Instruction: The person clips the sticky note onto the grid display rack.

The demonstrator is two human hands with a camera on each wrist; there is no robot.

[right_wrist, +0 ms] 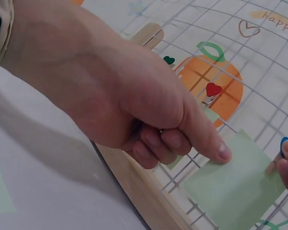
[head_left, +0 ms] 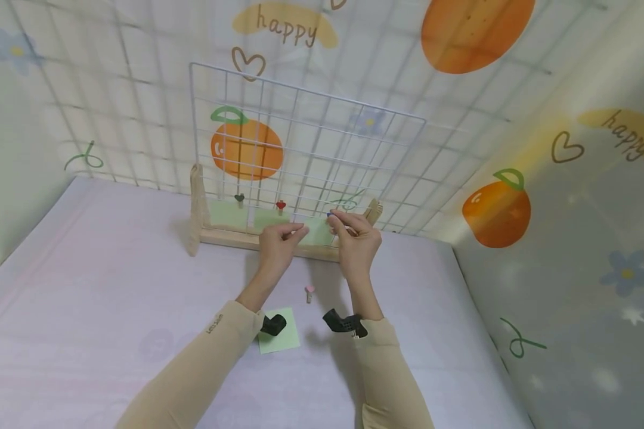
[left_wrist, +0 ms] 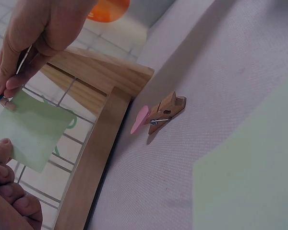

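Dim wrist views, soft shadows

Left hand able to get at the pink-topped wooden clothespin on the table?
Likely yes: nothing covers the clothespin; the left hand would only need to leave the pale-green paper square.

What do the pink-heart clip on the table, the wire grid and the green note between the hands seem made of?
Pink-heart clip: matte brown wood by its tone, with a shiny metal spring; its smooth pink heart may be painted wood or plastic.
Wire grid: probably pale-coated metal, given thin, straight bars.
Green note: seemingly matte paper, thin and without gloss.
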